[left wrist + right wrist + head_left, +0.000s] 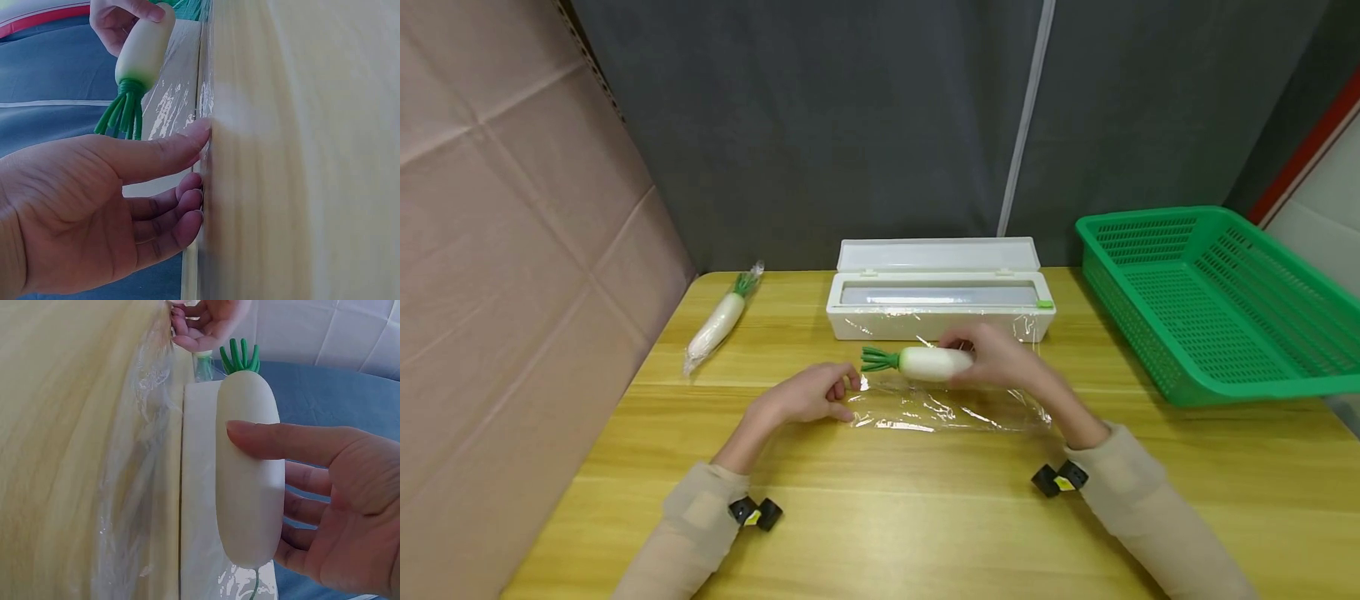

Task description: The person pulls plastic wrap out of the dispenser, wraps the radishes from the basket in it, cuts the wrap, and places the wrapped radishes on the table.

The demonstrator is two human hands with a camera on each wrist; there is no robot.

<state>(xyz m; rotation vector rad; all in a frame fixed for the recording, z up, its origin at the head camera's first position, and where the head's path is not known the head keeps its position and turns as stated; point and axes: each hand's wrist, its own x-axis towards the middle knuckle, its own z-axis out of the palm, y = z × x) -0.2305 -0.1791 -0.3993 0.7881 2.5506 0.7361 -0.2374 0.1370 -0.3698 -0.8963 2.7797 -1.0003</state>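
My right hand [1000, 358] grips a white radish [936, 364] by its rounded end. The radish's green leaf stalks [128, 112] point left, toward my left hand [808, 393]. Beneath the radish, a sheet of clear plastic wrap [925, 408] lies on the table and runs up to the white wrap dispenser [940, 325]. My left hand is at the sheet's left edge, its thumb and fingers loosely bent and apart. Its thumb tip [199, 130] touches down at the wrap's edge. In the right wrist view, the right thumb [262, 439] lies across the radish with the fingers behind it.
A second radish [718, 325], covered in clear wrap, lies at the table's left. The dispenser's lid [936, 254] stands raised at the back. A green basket [1187, 375] occupies the right side. Behind the wooden table [880, 517] hangs a dark curtain [812, 125].
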